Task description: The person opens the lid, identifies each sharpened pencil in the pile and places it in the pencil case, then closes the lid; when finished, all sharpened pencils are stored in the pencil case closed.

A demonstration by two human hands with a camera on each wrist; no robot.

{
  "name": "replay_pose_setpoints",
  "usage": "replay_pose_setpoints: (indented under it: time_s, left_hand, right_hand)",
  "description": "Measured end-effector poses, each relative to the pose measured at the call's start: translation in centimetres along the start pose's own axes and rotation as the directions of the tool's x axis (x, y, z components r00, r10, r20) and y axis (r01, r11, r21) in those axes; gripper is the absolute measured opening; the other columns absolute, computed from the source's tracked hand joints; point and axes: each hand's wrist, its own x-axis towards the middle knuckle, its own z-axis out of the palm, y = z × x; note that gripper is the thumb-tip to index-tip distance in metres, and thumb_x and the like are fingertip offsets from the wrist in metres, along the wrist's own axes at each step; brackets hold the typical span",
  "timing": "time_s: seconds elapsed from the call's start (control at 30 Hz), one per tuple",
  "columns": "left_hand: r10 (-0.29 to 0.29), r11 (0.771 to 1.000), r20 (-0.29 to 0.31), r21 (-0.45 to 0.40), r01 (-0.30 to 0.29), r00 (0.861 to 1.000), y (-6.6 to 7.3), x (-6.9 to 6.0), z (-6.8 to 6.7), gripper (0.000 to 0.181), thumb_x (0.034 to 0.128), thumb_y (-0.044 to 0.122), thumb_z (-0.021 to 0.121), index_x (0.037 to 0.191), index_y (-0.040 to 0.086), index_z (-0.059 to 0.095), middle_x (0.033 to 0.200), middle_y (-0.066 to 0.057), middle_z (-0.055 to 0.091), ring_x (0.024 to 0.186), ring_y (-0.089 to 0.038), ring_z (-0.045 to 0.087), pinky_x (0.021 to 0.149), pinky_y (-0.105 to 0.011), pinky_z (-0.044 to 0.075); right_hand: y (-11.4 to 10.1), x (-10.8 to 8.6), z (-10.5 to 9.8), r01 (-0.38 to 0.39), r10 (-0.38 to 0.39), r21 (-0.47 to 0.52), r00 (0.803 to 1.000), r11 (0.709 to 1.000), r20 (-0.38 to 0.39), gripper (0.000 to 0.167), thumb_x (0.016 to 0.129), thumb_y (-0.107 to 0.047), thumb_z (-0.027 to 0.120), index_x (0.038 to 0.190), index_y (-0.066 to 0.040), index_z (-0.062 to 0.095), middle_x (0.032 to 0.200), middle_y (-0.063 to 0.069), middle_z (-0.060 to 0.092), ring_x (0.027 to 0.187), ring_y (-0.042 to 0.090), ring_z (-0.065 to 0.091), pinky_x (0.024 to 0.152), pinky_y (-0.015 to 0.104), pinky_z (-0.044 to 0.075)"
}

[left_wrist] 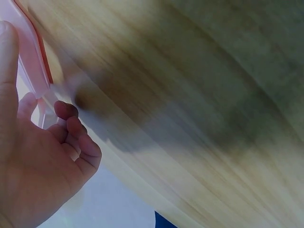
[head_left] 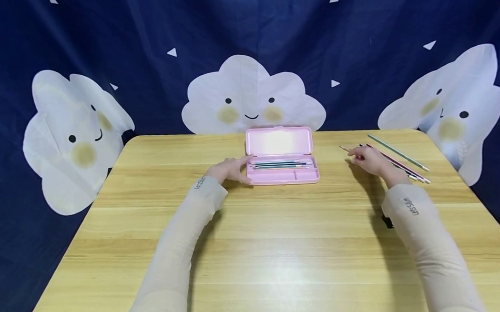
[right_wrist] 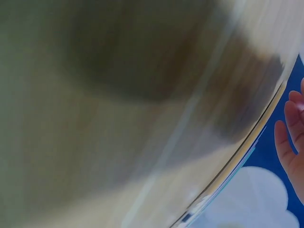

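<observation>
A wood-grain table (head_left: 290, 258) stands before a dark-blue cloud-print curtain (head_left: 147, 28). Near its far edge the pink pencil case (head_left: 272, 176) lies open, slim pencils (head_left: 280, 163) in its rear compartment; the spread left hand (head_left: 229, 169) touches its left end. Toward the far right corner, the right hand (head_left: 368, 160) is at loose pencils (head_left: 398, 152); whether it pinches one I cannot tell
</observation>
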Motion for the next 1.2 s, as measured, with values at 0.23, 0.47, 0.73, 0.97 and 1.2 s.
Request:
replay_pose_setpoints:
  time_s: [0.23, 0.47, 0.73, 0.97, 1.2]
  left_hand:
    - [0.004, 1.0, 0.003, -0.001, -0.004, 1.0, 0.0, -0.1, -0.1, 0.099, 0.0714, 0.05, 0.072, 0.147, 0.03, 0.011, 0.145, -0.023, 0.027, 0.132, -0.038, 0.025, 0.107, -0.05, 0.024]
    - [0.008, 1.0, 0.001, 0.007, -0.008, 1.0, -0.1, 0.0, -0.1, 0.1, 0.0714, 0.05, 0.072, 0.147, 0.029, 0.01, 0.143, -0.024, 0.029, 0.132, -0.037, 0.026, 0.107, -0.049, 0.025]
    - [-0.003, 1.0, 0.008, -0.005, 0.003, 1.0, -0.1, -0.1, -0.1, 0.1, 0.071, 0.051, 0.072, 0.147, 0.031, 0.009, 0.145, -0.024, 0.026, 0.133, -0.036, 0.024, 0.107, -0.049, 0.023]
    - [-0.003, 1.0, 0.016, -0.003, 0.003, 1.0, 0.0, -0.2, -0.2, 0.1, 0.0708, 0.051, 0.072, 0.147, 0.031, 0.01, 0.145, -0.024, 0.026, 0.133, -0.035, 0.025, 0.108, -0.048, 0.023]
    - [0.002, 1.0, 0.015, -0.002, -0.002, 1.0, 0.0, -0.2, -0.3, 0.101, 0.0709, 0.05, 0.072, 0.147, 0.03, 0.01, 0.144, -0.026, 0.026, 0.132, -0.036, 0.025, 0.108, -0.049, 0.023]
  right_hand:
    - [1.9, -1.3, -0.5, -0.003, 0.003, -0.002, 0.999, 1.0, -0.045, 0.022, 0.086, 0.001, 0.057, 0.104, 0.013, 0.058, 0.078, 0.016, 0.057, 0.073, 0.026, 0.05, 0.067, 0.04, 0.042]
    - [3.4, -2.2, -1.1, -0.003, 0.001, -0.038, 0.999, 0.999, -0.048, 0.018, 0.082, 0.003, 0.059, 0.098, 0.012, 0.06, 0.069, 0.008, 0.052, 0.065, 0.019, 0.045, 0.06, 0.033, 0.038]
    - [4.0, -2.5, -1.3, -0.02, 0.019, -0.063, 1.0, 0.998, -0.025, 0.019, 0.081, 0.003, 0.058, 0.097, 0.012, 0.06, 0.068, 0.008, 0.053, 0.065, 0.02, 0.047, 0.058, 0.032, 0.038]
    - [4.3, -2.5, -1.2, -0.025, 0.024, -0.099, 1.0, 0.995, -0.005, 0.018, 0.081, 0.001, 0.059, 0.096, 0.012, 0.061, 0.068, 0.008, 0.054, 0.065, 0.02, 0.048, 0.059, 0.033, 0.039]
    - [4.6, -2.8, -1.2, -0.049, 0.048, -0.112, 0.999, 0.992, -0.015, 0.014, 0.082, -0.001, 0.06, 0.091, 0.01, 0.062, 0.07, 0.011, 0.057, 0.067, 0.022, 0.051, 0.06, 0.035, 0.041]
